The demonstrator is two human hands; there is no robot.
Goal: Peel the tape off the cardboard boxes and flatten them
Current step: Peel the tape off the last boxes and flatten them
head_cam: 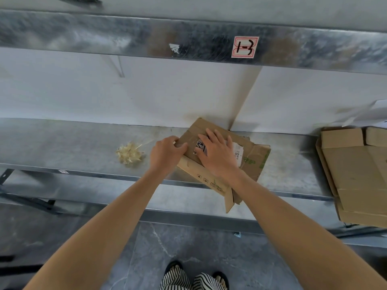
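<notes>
Step in hand: flattening, imo. cardboard box lies low and nearly flat on the metal shelf. It's skewed diagonal to the shelf edge, far corner at the back wall. Its near flap sticks out past the front lip.

Hands:
- right hand: flat on top of the box, palm down, fingers straight and spread. Pressing, not gripping.
- left hand: fingers curled round the box's left edge, thumb on top. Gripping that edge.
- L is at the left end, R approx mid-box, thumbs near each other but apart.

A dark printed patch shows between them; can't tell if it's tape or a label. A white sticker peeks out just right of the R hand.

Tape: a wad of crumpled clear tape sits on the shelf left of the L hand, near but not touching. That suggests the tape is mostly off this box. Can't confirm, since the seams are hidden under the hands.

Next move, my guess:
- R palm weight goes down while L folds the left edge in so the layers lie flush. A lower layer pokes out toward the front, so it needs squaring up.
- Then the box goes across to the stack of flattened cardboard at the right end of the shelf, well apart from both hands.

Risk: the box overhangs the front lip, so a hard press near that end could tip it off the shelf.
</notes>
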